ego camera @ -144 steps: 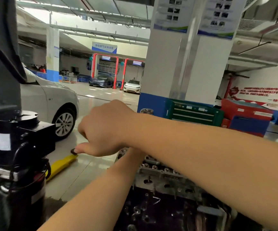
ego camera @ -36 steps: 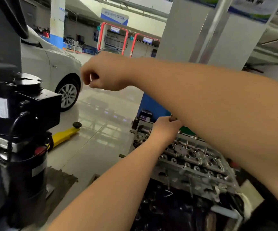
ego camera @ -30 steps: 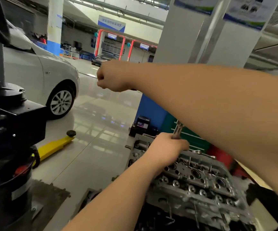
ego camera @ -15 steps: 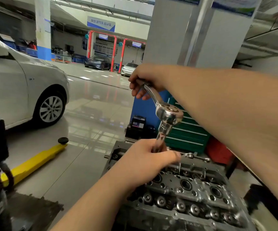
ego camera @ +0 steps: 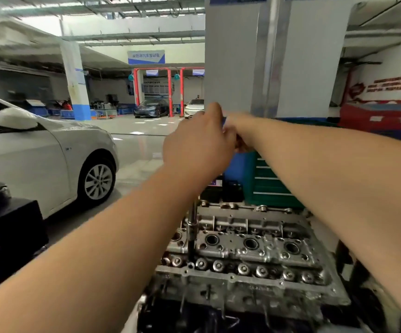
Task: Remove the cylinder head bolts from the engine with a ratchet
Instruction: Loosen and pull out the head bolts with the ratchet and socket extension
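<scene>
The bare metal cylinder head [ego camera: 254, 243] sits low in the centre on the dark engine block. A chrome extension bar [ego camera: 191, 227] stands upright in a bolt hole near the head's left end. Its top and the ratchet are hidden behind my left hand [ego camera: 197, 143], which is raised with its back toward me and its fingers curled over the tool's top. My right hand [ego camera: 239, 138] is just behind it, blurred and largely covered, its fingers curled as if round the ratchet handle. Both forearms cross the frame.
A white car [ego camera: 38, 152] is parked at the left, and black equipment [ego camera: 9, 231] stands at the lower left. A green tool cabinet [ego camera: 269, 183] and a small dark box [ego camera: 228, 188] are behind the engine. A white pillar [ego camera: 266, 56] rises beyond, and a red cabinet [ego camera: 382, 116] is at the right.
My left hand has slid up from the extension bar to the ratchet's top. My right hand has swung the handle rightward, in behind the left hand. The camera tilted down.
</scene>
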Tool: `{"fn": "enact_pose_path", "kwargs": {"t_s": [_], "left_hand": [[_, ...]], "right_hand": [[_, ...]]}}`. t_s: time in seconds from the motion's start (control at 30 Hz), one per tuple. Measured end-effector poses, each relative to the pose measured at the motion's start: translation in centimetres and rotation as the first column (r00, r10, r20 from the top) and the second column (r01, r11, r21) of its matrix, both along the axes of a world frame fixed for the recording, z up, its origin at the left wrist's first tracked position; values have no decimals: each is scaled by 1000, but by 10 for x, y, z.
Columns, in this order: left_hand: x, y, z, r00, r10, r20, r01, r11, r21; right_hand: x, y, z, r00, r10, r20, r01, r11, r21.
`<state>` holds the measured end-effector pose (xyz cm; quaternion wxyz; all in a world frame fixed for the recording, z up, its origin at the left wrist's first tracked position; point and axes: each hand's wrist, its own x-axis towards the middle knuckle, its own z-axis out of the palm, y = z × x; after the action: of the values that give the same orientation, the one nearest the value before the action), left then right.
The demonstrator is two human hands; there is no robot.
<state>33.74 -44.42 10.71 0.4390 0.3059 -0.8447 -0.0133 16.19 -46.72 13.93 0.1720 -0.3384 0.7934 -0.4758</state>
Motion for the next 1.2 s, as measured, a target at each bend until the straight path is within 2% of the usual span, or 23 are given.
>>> {"fn": "enact_pose_path", "kwargs": {"t_s": [0.13, 0.27, 0.4, 0.57, 0.63, 0.77, 0.9, 1.0, 1.07, 1.1, 1.13, 1.2], "left_hand": [[-4, -14, 1, 1000, 2, 3, -2, 1000, -14], [2, -20, 4, 1000, -20, 15, 20, 1000, 20], [7, -22, 2, 994, -103, -19, 105, 988, 111], [20, -11, -1, 988, -116, -104, 133, 975, 176], [28, -5, -3, 985, -124, -118, 147, 964, 221], [40, 2, -6, 988, -97, -117, 127, 947, 295], [44, 5, -9, 977, -107, -185, 176, 896, 409], [50, 0, -11, 950, -113, -290, 259, 805, 535], [50, -2, -11, 939, -102, -329, 290, 750, 594], [52, -2, -13, 934, -89, -345, 297, 728, 618], [54, 2, -15, 911, -84, -404, 353, 666, 658], [60, 7, -20, 822, -90, -563, 535, 464, 706]], "right_hand": [[-21, 44, -18, 984, -161, 70, 166, 984, -66], [-25, 94, -32, 958, -275, 84, 287, 921, -264], [-26, 146, -48, 946, -321, 43, 316, 885, -342], [4, 194, -61, 933, -360, -25, 305, 825, -476], [22, 208, -63, 915, -391, -95, 298, 816, -496], [59, 238, -69, 805, -434, -404, 250, 866, -433], [115, 272, -81, 765, -423, -486, 157, 854, -496], [163, 290, -94, 660, -327, -677, -56, 877, -478], [192, 296, -98, 541, -218, -812, -164, 920, -356], [204, 297, -98, 467, -147, -872, -189, 947, -260], [215, 298, -95, 375, -70, -924, -204, 966, -156], [233, 297, -85, 131, 122, -984, -202, 975, 94]]}}
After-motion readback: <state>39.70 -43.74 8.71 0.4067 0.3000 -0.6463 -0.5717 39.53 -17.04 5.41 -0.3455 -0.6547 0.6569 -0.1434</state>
